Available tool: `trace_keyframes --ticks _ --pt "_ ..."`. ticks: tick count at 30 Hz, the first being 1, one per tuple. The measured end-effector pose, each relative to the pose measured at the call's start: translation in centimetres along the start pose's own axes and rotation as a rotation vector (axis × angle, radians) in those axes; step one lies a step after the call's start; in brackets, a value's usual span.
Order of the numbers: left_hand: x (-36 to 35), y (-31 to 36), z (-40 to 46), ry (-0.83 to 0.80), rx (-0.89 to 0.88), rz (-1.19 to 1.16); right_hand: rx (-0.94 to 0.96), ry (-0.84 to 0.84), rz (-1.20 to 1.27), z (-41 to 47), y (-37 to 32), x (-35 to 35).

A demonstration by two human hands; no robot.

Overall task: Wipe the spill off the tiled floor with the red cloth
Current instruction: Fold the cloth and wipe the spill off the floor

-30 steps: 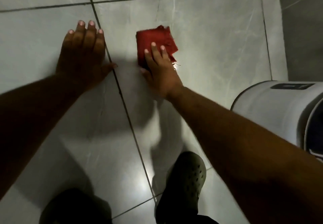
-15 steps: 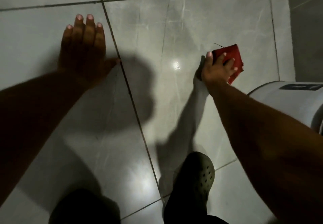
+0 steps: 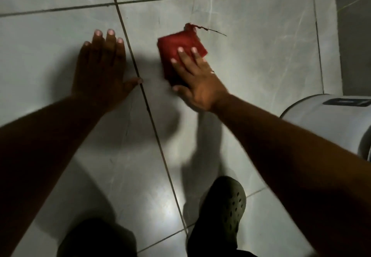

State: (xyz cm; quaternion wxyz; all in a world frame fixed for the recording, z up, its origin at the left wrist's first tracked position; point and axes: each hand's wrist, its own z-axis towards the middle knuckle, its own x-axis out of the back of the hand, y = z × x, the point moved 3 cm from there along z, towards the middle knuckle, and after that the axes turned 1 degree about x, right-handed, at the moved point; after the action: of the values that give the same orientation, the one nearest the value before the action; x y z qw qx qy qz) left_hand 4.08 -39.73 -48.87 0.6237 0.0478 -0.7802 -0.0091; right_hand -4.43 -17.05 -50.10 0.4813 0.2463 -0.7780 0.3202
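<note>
left hand (image 3: 100, 70) flat, right hand (image 3: 197, 84) pressing

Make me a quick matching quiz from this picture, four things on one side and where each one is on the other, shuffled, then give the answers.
Things:
1. left hand
2. red cloth
3. shoe
4. white appliance

Places:
A. at the right edge of the view
B. flat on bare tile, left of the grout line
C. under the right hand
D. bottom centre, nearest the camera

Pairs: 1-B, 2-C, 3-D, 4-A
</note>
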Motion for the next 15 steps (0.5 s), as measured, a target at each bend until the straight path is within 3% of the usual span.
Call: trace_keyframes --ticks 3,8,11,13,15 --pt "0.2 0.1 0.5 0.027 -0.009 -0.006 -0.252 0.048 0.024 -4.3 5.8 0.1" --pt "0.2 0.1 1.2 0.034 -0.023 -0.009 -1.011 0.104 0.274 -11.5 10.6 -1.2" --pt "0.0 -0.5 1.1 0.031 0.013 -0.009 -1.455 0.165 0.433 -9.2 9.2 -1.6" --pt "-0.3 -0.7 1.1 0.034 0.032 -0.015 -1.599 0.203 0.505 -5.5 8.0 -0.8" --pt "-0.5 -0.9 1.3 0.029 0.054 0.001 -1.534 0.199 0.512 -1.3 6.8 0.3"
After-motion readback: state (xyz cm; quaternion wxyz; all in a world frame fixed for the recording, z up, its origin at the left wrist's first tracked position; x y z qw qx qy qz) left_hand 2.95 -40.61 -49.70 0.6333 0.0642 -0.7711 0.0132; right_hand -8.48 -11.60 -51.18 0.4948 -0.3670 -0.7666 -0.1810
